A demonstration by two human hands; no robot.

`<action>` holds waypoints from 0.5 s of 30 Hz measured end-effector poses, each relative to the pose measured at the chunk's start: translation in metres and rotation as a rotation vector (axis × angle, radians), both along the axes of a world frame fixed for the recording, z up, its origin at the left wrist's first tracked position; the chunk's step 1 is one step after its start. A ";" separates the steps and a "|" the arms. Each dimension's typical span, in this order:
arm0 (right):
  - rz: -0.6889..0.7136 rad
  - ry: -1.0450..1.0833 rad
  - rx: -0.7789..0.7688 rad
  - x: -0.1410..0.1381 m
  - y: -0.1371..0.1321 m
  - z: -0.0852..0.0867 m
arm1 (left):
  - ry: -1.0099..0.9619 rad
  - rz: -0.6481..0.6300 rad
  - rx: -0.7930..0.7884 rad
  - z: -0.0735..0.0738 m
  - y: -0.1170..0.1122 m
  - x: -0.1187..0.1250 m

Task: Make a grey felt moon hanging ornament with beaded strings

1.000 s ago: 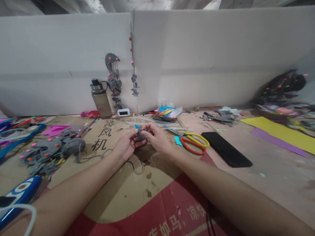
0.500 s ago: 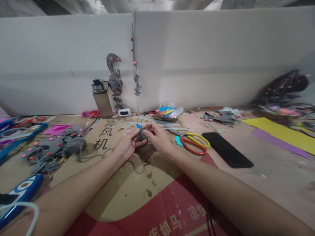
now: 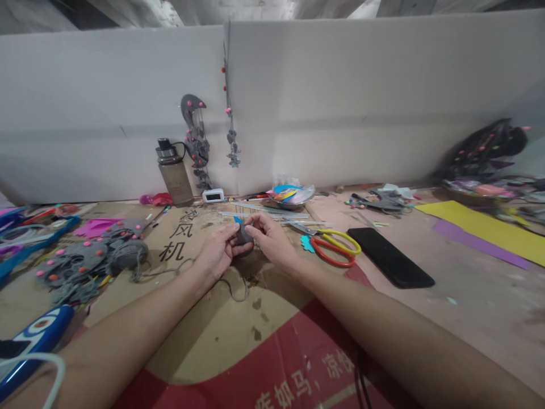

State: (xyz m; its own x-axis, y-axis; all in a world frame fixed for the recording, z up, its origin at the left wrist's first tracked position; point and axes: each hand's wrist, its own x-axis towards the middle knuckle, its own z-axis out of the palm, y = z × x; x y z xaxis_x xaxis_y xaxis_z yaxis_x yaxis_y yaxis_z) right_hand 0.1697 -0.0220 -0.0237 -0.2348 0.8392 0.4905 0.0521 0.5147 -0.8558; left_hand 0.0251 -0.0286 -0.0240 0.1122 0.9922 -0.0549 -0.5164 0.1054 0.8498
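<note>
My left hand (image 3: pixel 219 251) and my right hand (image 3: pixel 269 237) meet over the cardboard sheet (image 3: pixel 213 318) and pinch a small grey felt piece (image 3: pixel 244 236) between their fingertips. A small blue bit (image 3: pixel 237 220) sticks up at its top left. Both hands have their fingers closed round the piece. A grey cord (image 3: pixel 236 292) trails from under the hands across the cardboard.
Yellow and red scissors (image 3: pixel 334 250) and a black phone (image 3: pixel 389 264) lie to the right. A water bottle (image 3: pixel 174 173), small clock (image 3: pixel 213 195) and bowl of coloured scraps (image 3: pixel 292 196) stand by the white wall. Grey felt shapes with pink dots (image 3: pixel 80 264) lie at left.
The hands have stayed together on the grey piece, with only slight shifts of the fingers. The view has swung slightly.
</note>
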 end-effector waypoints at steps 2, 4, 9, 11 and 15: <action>0.005 0.011 0.005 -0.001 0.000 0.000 | -0.002 0.005 0.004 0.000 0.000 0.000; 0.000 0.033 -0.005 -0.001 -0.001 -0.001 | -0.003 0.012 0.011 -0.001 0.001 0.000; -0.062 0.073 -0.057 -0.003 -0.004 -0.004 | 0.005 0.010 0.041 0.000 0.000 0.000; -0.086 0.057 -0.056 -0.003 -0.004 -0.005 | 0.016 0.011 0.044 0.001 -0.001 0.001; -0.086 0.077 -0.061 -0.004 -0.004 -0.008 | 0.028 0.001 0.052 0.003 -0.003 0.003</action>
